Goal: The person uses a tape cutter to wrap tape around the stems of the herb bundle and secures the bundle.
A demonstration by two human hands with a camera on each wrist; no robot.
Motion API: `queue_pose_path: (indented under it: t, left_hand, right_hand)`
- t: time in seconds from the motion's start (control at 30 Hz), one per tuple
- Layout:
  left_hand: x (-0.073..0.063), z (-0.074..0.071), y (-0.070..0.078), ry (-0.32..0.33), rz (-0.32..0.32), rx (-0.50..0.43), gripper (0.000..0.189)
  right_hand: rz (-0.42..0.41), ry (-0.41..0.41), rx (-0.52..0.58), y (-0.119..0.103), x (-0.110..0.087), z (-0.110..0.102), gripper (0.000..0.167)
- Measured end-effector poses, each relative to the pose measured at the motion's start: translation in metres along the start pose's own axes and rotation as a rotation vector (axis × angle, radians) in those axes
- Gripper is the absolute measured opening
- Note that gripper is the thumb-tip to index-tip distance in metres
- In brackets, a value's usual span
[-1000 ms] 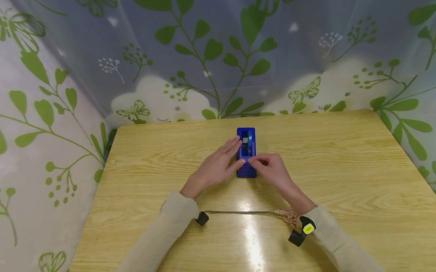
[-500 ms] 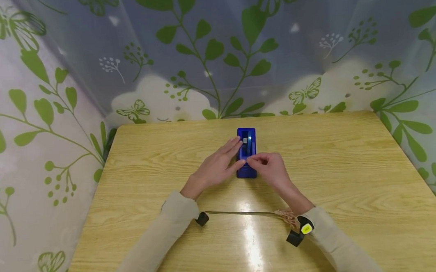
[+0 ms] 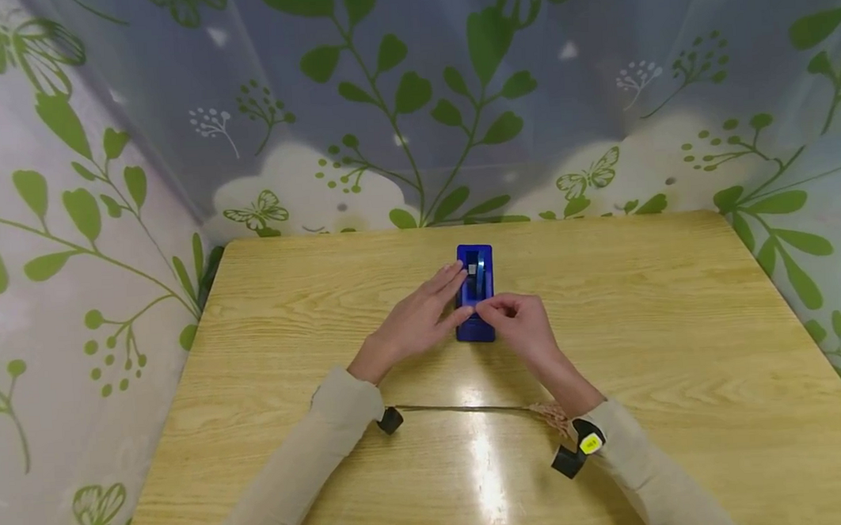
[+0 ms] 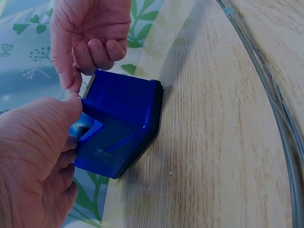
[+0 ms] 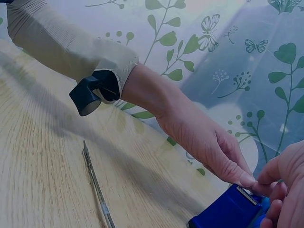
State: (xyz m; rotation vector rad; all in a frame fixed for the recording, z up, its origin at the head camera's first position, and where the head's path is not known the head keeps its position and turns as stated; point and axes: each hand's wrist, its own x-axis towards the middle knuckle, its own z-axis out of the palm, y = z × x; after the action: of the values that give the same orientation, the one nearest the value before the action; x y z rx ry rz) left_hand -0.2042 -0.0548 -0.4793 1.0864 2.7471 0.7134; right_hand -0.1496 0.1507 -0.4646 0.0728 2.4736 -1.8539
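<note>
A blue tape dispenser (image 3: 476, 332) stands on the table, its toothed cutter (image 4: 89, 86) showing in the left wrist view. A roll of tape (image 3: 481, 273) sits in its well. My left hand (image 3: 418, 320) steadies the dispenser from the left, fingers along its side wall and thumb up by the cutter. Right at the cutter, my right hand (image 3: 527, 326) pinches with thumb and forefinger, the other fingers curled in. The clear tape end between those fingertips is too small to make out. In the right wrist view both thumbs (image 5: 247, 179) meet close over the cutter.
A dried flower sprig lies across the table nearer the body, its thin stem (image 3: 464, 408) leftward and its pinkish head (image 3: 550, 416) partly under my right wrist. Black wrist cameras (image 3: 390, 421) hang below both sleeves. A leaf-patterned curtain (image 3: 414, 136) stands behind the table (image 3: 308, 300).
My right hand's fingertips have shifted slightly left at the cutter, and the right wrist has moved a little left. The left hand and the dispenser stay put.
</note>
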Motion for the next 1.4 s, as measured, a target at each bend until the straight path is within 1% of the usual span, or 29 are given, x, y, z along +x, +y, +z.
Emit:
queue_pose_path:
  t: [0.2,0.4,0.67,0.8,1.0,1.17,1.4]
  left_hand:
    - [0.000,0.000,0.000,0.001,0.001,0.000,0.071]
    - [0.000,0.000,-0.001,0.008,0.004,-0.011,0.072]
    - [0.001,0.001,-0.001,0.013,-0.001,0.017,0.073]
    - [0.001,0.000,0.000,0.009,-0.013,0.025,0.073]
    - [0.001,0.000,0.002,0.005,-0.014,0.017,0.072]
    - [0.002,-0.002,0.003,-0.002,-0.020,0.023,0.072]
    - [0.002,-0.001,0.003,-0.009,-0.037,0.034,0.073]
  right_hand:
    - [0.028,0.023,0.034,0.002,-0.002,0.002,0.022]
    - [0.069,0.029,0.069,0.003,-0.004,0.006,0.023]
    - [0.072,0.051,0.083,0.004,-0.012,0.012,0.019]
    - [0.085,0.044,0.090,0.003,-0.017,0.014,0.020]
    - [0.092,0.031,0.086,0.004,-0.026,0.013,0.024]
    - [0.108,0.031,0.126,0.004,-0.030,0.013,0.025]
    - [0.154,0.033,0.205,0.002,-0.041,0.017,0.020]
